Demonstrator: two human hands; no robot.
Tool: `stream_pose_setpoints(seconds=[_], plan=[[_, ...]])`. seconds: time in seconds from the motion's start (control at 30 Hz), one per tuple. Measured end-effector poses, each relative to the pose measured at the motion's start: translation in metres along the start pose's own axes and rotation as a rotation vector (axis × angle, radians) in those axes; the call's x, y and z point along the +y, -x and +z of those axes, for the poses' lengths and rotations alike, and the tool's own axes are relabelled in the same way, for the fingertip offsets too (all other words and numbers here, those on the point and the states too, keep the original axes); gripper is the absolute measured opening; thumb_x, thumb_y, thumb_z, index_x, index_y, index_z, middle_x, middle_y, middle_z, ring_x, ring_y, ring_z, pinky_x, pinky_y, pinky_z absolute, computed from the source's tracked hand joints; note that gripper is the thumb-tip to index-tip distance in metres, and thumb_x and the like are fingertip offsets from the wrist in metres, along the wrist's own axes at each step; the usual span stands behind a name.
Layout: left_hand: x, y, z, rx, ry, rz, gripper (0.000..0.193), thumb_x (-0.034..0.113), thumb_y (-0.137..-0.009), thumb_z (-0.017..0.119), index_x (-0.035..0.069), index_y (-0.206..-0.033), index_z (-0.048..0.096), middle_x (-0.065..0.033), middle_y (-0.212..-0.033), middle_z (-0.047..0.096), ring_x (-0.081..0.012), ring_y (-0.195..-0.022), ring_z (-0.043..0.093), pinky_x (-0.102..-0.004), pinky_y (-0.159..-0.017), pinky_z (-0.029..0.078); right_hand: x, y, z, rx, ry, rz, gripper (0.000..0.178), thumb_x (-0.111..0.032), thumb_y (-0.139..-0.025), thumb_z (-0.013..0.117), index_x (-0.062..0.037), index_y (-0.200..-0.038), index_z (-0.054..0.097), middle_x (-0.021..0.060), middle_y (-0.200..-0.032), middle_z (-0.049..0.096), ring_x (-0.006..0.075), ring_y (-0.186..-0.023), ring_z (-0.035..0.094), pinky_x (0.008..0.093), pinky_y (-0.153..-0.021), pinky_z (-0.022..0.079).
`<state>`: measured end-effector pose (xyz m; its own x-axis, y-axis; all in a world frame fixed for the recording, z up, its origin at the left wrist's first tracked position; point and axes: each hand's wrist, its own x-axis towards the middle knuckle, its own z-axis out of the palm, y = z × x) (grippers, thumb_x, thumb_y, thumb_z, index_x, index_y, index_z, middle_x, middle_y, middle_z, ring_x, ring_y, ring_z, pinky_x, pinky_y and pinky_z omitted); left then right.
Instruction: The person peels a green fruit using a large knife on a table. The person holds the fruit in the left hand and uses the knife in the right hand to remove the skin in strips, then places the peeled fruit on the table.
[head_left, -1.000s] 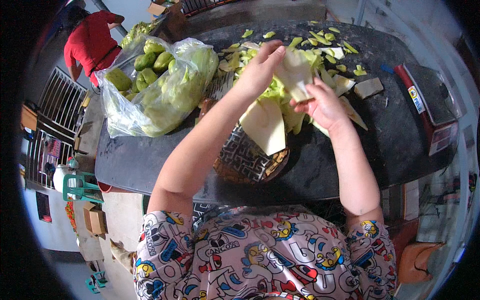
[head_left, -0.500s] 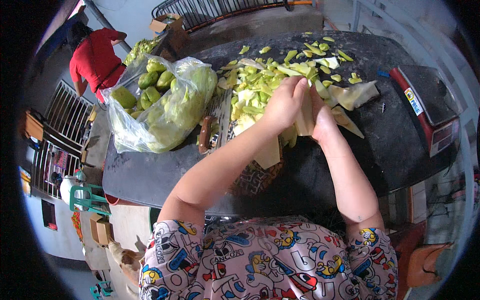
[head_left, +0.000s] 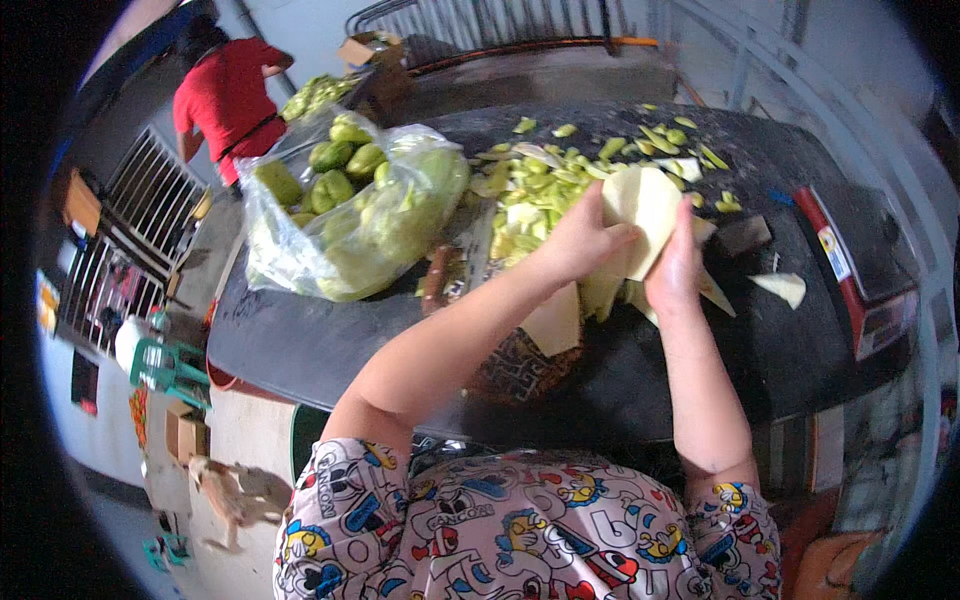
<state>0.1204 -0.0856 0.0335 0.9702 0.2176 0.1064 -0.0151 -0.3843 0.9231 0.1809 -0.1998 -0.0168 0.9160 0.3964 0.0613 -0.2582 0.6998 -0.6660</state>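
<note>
Both hands are on a broad, pale yellow-white slab of cut fruit flesh (head_left: 640,205) held up just above the dark round tabletop (head_left: 300,340). The left hand (head_left: 580,240) has its fingers curled around the slab's near left edge; the right hand (head_left: 675,265) lies against its lower right side, fingers pressed flat to it as far as I can tell, though the slab hides the fingertips.

A good deal looks done already. A scatter of small green and pale peelings and trimmings (head_left: 560,170) covers the far part of the table, and several more pale wedge-shaped slices (head_left: 560,320) lie under and beside the hands, one stray piece (head_left: 782,288) off to the right. A patterned round basket or tray (head_left: 525,365) sits below the wrists.

Plenty seems left: a clear plastic bag full of whole green fruits (head_left: 350,210) stands open on the left of the table, well apart from the hands. What may be a brown-handled knife (head_left: 437,280) rests beside the bag, untouched. A person in a red top (head_left: 225,105) works beyond the table.
</note>
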Motion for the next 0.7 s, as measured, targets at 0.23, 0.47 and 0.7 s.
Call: stream_pose_setpoints(seconds=[0.23, 0.47, 0.7], plan=[[0.011, 0.069, -0.086, 0.169, 0.669, 0.144, 0.047, 0.014, -0.083, 0.062, 0.002, -0.126, 0.046, -0.0065, -0.108, 0.062, -0.0140, -0.093, 0.060, -0.0279, -0.083, 0.048, -0.009, -0.012, -0.026, -0.058, 0.272, 0.020, 0.057, -0.059, -0.093, 0.036, -0.0150, -0.129, 0.046, 0.0032, -0.108, 0.059, 0.0124, -0.094, 0.051, 0.0287, -0.079, 0.036], [-0.054, 0.267, -0.299, 1.119, 0.463, 0.337, 0.041, 0.025, -0.089, 0.053, 0.007, -0.124, 0.042, -0.0117, -0.104, 0.057, -0.0225, -0.084, 0.063, -0.0351, -0.066, 0.053, -0.016, -0.020, -0.039, -0.142, 0.254, 0.025, 0.054, -0.053, -0.095, 0.037, -0.0092, -0.125, 0.046, 0.0030, -0.096, 0.055, 0.0125, -0.083, 0.046, 0.0282, -0.075, 0.034], [-0.266, 0.653, -0.331, 1.178, 0.058, -1.134, 0.024, 0.025, -0.087, 0.054, 0.009, -0.105, 0.058, -0.0047, -0.083, 0.061, -0.0158, -0.069, 0.060, -0.0308, -0.055, 0.050, -0.013, -0.019, -0.039, -0.147, 0.248, 0.046, 0.047, -0.043, -0.097, 0.041, -0.0051, -0.123, 0.048, 0.0028, -0.099, 0.052, 0.0120, -0.083, 0.044, 0.0259, -0.077, 0.034]])
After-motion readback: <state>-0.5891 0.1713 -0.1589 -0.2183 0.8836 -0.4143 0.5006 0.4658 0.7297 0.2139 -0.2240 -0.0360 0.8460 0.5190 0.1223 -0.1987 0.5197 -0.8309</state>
